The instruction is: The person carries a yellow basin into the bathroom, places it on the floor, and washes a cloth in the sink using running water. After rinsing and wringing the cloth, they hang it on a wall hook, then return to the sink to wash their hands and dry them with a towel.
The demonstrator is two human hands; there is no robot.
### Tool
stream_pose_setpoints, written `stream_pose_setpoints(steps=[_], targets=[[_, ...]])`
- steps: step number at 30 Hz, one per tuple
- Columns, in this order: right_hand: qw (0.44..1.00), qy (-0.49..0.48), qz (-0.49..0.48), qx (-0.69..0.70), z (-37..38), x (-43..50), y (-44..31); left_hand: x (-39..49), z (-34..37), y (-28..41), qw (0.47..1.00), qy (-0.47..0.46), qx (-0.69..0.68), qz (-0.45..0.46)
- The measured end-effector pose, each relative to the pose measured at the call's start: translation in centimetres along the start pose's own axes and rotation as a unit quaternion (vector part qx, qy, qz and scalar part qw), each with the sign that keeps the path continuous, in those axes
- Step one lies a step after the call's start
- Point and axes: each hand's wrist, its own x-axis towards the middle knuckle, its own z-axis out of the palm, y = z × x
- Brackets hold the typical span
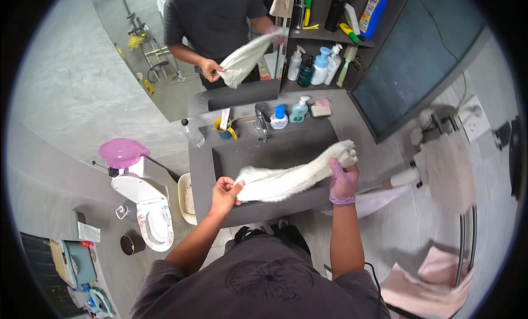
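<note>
A white cloth (280,182), likely a small towel, is stretched between my two hands above the dark grey sink basin (235,156). My left hand (225,195) is bare and pinches one end between thumb and fingers. On my right hand (344,181) is a thin pinkish-purple glove, and it grips the bunched other end, which sticks out past the fingers. Behind the cloth stands the chrome faucet (262,122). The cloth covers part of the basin's front side.
Along the counter's back stand a plastic bottle (193,133), a yellow-handled cup (225,129), two pump bottles (279,118) and soap (321,110). A mirror (181,88) and crowded shelves (326,41) rise behind. Left is a toilet (156,224); right, towels (447,170) hang on a rail.
</note>
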Motion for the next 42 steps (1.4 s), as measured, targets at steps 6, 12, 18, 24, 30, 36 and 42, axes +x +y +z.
stream_pose_setpoints(steps=[6,12,18,24,30,36,42], targets=[[0.968,-0.125,0.069,-0.207,7.0,-6.3,-5.1,-4.3,0.5,-1.3,0.943,-0.115,0.163,0.266],[0.976,-0.129,0.094,-0.151,8.5,-10.1,-7.4,-10.1,5.5,1.2,0.916,-0.338,0.038,0.211],[0.988,-0.100,0.062,-0.101,1.3,-12.5,-10.0,-13.4,4.2,1.9,0.946,-0.293,-0.030,0.136],[0.966,-0.017,0.205,-0.159,-6.9,-18.4,-5.4,-20.1,3.9,3.9,0.934,-0.260,0.107,0.221],[0.963,-0.100,0.243,-0.059,-13.5,-28.1,-2.3,-28.7,5.6,2.0,0.920,-0.216,0.198,0.260],[0.975,-0.082,0.204,-0.020,-19.2,-36.5,-3.9,-36.9,5.2,-2.1,0.828,-0.151,0.392,0.371],[0.976,0.094,0.196,0.017,-25.9,-43.3,-8.0,-40.7,-1.9,-8.1,0.920,-0.104,0.286,0.248]])
